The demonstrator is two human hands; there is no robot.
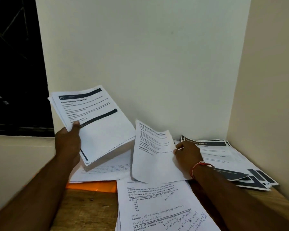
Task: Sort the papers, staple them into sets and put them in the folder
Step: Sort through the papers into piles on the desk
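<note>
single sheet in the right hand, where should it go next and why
Probably lay it on the dark-bannered pile just beyond the right hand: the single sheet shows typed headings like that pile, unlike the maths sheets in front.

Dim, even indoor light on the pale wall [157, 55]; the window [12, 64] left of the left grip [68, 144] is black. Both forearms [32, 197] smear toward the lower corners (wide-angle stretch).
</note>
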